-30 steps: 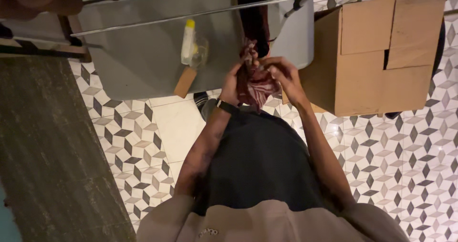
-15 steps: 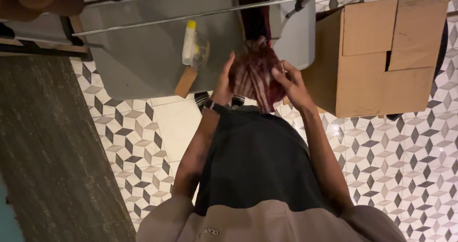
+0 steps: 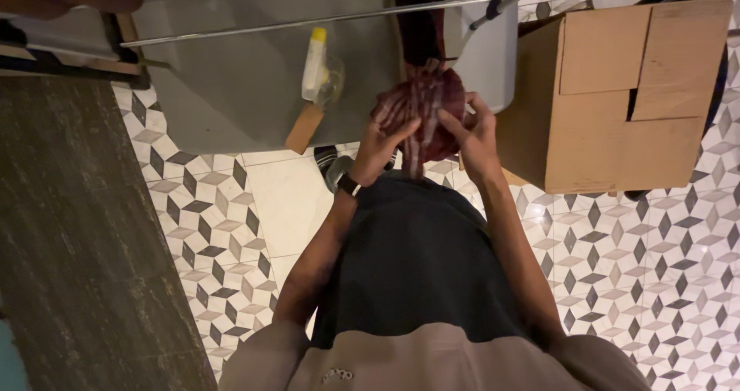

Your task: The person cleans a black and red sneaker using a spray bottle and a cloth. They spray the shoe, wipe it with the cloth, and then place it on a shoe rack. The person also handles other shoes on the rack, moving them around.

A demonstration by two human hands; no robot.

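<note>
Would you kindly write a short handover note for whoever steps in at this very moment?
Left hand: grip on the left edge of the dark red striped cloth.
Right hand: grip on its right edge.
Cloth is bunched between both hands, over the grey table; spray bottle lies there, cardboard box at right.
Done: cloth picked up.
Left: cloth not yet flat or folded.

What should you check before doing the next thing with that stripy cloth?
1. Left hand on the cloth: ok.
2. Right hand on the cloth too: ok.
3. Cloth held up off the floor: ok.
4. Cloth spread flat: not ok, it is bunched.
5. Box apart from the right hand: ok, but close.
6. Bottle clear of the cloth: ok.
</note>
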